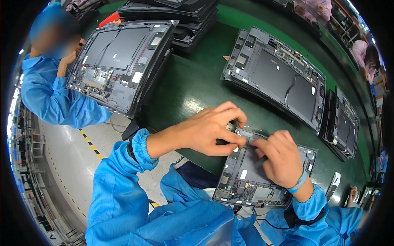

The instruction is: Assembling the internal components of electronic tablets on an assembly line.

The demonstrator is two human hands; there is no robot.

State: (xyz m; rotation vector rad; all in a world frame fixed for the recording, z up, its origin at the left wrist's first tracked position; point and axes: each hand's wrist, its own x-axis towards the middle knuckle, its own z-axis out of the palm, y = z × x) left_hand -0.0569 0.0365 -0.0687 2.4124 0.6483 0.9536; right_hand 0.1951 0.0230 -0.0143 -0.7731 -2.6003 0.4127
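Observation:
An open-backed tablet-like device, dark grey with a bare circuit board along its near edge, lies at the table's front edge before me. Over its far left corner, my left hand has thumb and forefinger pressed together low on the casing; anything between them is hidden. My right hand, a blue band at its wrist, reaches over the middle of the same device. Its fingers are curled in, with the tips slightly blurred near the left hand's thumb. What they grip, if anything, is too small to make out.
Stacks of similar open devices stand on the green table: one left, one right, another far right. Dark casings are piled at the back. A blue-clad person sits left; a white-and-black strip lies right.

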